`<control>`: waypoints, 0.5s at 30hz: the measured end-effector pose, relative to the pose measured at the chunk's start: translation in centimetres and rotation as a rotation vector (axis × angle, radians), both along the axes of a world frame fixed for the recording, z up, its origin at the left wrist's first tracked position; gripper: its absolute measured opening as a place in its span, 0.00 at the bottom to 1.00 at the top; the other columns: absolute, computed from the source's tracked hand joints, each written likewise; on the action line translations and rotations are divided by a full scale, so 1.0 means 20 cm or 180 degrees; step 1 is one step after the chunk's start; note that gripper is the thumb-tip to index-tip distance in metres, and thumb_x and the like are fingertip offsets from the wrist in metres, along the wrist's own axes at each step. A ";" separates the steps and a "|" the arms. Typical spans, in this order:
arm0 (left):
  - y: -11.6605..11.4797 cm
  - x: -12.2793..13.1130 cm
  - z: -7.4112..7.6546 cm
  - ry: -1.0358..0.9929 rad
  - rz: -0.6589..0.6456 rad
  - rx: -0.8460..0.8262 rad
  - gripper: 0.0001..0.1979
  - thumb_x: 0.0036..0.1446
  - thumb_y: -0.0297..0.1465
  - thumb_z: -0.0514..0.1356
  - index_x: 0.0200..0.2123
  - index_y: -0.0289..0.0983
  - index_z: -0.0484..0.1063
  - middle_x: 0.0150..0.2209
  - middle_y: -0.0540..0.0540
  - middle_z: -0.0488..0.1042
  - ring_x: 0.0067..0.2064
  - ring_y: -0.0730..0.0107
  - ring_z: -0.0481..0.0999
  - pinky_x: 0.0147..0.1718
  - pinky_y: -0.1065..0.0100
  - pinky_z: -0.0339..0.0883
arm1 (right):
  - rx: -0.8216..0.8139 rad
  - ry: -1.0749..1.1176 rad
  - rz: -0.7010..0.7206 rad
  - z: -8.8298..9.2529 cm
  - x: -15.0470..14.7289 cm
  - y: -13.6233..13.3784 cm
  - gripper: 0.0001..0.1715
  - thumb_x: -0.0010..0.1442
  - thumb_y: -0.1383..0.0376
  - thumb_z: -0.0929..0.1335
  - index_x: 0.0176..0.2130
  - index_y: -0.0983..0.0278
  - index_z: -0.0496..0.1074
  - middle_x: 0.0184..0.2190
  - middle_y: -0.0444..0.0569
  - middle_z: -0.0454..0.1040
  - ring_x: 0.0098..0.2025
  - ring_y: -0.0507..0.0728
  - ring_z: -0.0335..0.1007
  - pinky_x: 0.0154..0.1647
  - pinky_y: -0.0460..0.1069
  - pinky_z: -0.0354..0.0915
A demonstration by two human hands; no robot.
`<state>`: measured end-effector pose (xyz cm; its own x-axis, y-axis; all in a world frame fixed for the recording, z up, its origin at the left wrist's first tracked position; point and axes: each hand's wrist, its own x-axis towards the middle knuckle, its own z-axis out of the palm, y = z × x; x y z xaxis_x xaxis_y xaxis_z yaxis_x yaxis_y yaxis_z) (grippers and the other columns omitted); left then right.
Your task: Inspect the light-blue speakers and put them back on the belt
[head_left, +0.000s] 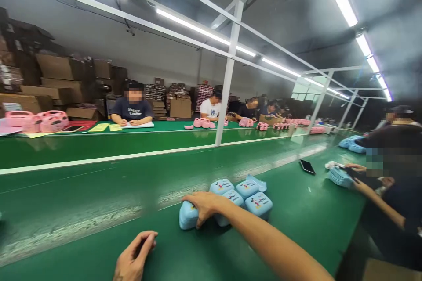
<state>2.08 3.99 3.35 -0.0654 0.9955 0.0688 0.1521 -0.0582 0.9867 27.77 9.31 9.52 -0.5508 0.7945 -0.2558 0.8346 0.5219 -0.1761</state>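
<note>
My right hand point(207, 206) reaches over the green table and grips a light blue case point(187, 217), the leftmost of a group, with fingers over its top and the thumb on its near side. Right beside it stand more blue cases with a cartoon print, among them one at the back point(221, 186) and one at the right point(259, 204). A loose blue piece point(257, 183) lies behind them. My left hand point(136, 254) is at the lower left above the table, fingers curled with thumb and fingertips close together, nothing visible between them.
A dark phone point(307, 167) lies on the green table point(296, 237). At the right, a person point(395, 153) handles stacked blue pieces point(340, 177). A white post point(228, 74) rises beyond the belt. Several people sit across it with pink cases point(202, 123).
</note>
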 end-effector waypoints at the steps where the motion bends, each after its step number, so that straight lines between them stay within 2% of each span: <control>1: -0.02 0.00 0.02 0.0009 0.0009 -0.0006 0.37 0.21 0.69 0.63 0.20 0.42 0.80 0.24 0.47 0.79 0.29 0.58 0.79 0.32 0.67 0.76 | 0.0021 0.0002 0.0022 -0.01 0.00 0.00 0.62 0.43 0.57 0.81 0.68 0.61 0.54 0.57 0.59 0.73 0.56 0.71 0.73 0.46 0.56 0.70; 4: -0.05 0.02 0.04 0.0055 0.0033 0.0023 0.38 0.23 0.70 0.62 0.21 0.41 0.79 0.22 0.47 0.78 0.28 0.60 0.78 0.31 0.67 0.75 | 0.0051 0.0005 0.0127 -0.02 0.01 0.00 0.60 0.41 0.59 0.82 0.66 0.61 0.58 0.55 0.57 0.74 0.53 0.69 0.74 0.46 0.54 0.70; 6: -0.06 0.02 0.03 0.0129 0.0029 0.0064 0.38 0.25 0.70 0.61 0.22 0.41 0.79 0.22 0.48 0.78 0.28 0.60 0.78 0.31 0.68 0.74 | 0.0096 0.0020 0.0201 -0.01 0.02 0.00 0.64 0.39 0.59 0.83 0.67 0.61 0.57 0.56 0.57 0.73 0.54 0.68 0.74 0.46 0.53 0.70; 9: -0.05 0.03 0.03 0.0216 0.0014 0.0061 0.38 0.25 0.70 0.61 0.22 0.41 0.79 0.23 0.48 0.78 0.29 0.60 0.78 0.31 0.67 0.74 | 0.0223 0.0072 0.0249 0.02 0.02 -0.02 0.71 0.34 0.60 0.84 0.69 0.61 0.54 0.59 0.58 0.71 0.56 0.70 0.72 0.48 0.54 0.70; 11: -0.04 0.02 0.03 0.0276 -0.0010 0.0009 0.39 0.24 0.70 0.60 0.23 0.41 0.79 0.24 0.48 0.79 0.30 0.59 0.79 0.33 0.67 0.74 | 0.0355 0.0155 0.0205 0.07 0.03 -0.06 0.71 0.34 0.62 0.85 0.69 0.63 0.55 0.59 0.59 0.70 0.57 0.70 0.71 0.50 0.55 0.70; 13: -0.03 0.02 0.04 0.0423 -0.0009 -0.0012 0.40 0.24 0.71 0.59 0.25 0.41 0.79 0.25 0.48 0.81 0.31 0.58 0.80 0.34 0.66 0.75 | 0.0534 0.0300 0.0101 0.13 0.05 -0.11 0.66 0.39 0.65 0.84 0.69 0.65 0.55 0.61 0.60 0.68 0.58 0.69 0.69 0.54 0.56 0.68; 15: -0.01 0.02 0.03 0.0715 0.0067 0.0080 0.40 0.26 0.71 0.57 0.26 0.42 0.79 0.26 0.48 0.82 0.32 0.57 0.81 0.33 0.66 0.75 | 0.0734 0.0492 -0.0044 0.20 0.10 -0.19 0.54 0.52 0.66 0.79 0.69 0.64 0.55 0.64 0.60 0.66 0.61 0.66 0.67 0.57 0.55 0.65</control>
